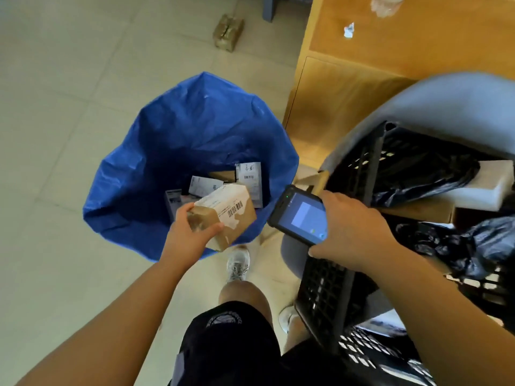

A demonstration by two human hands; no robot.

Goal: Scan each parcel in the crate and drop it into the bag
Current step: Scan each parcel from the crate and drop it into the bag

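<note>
Left hand (192, 232) grips a cardboard parcel (227, 215) over the open blue bag (195, 129), barcode label up, print too blurry to read. Right hand (354, 232) clutches the scanner (302, 215) beside the black crate (370, 168).

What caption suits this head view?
A box in the left hand over the bag; scanner in the right hand by the crate.

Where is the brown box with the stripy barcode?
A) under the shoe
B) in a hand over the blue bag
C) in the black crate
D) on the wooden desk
B: the left hand grips the brown box above the open blue bag.
</note>
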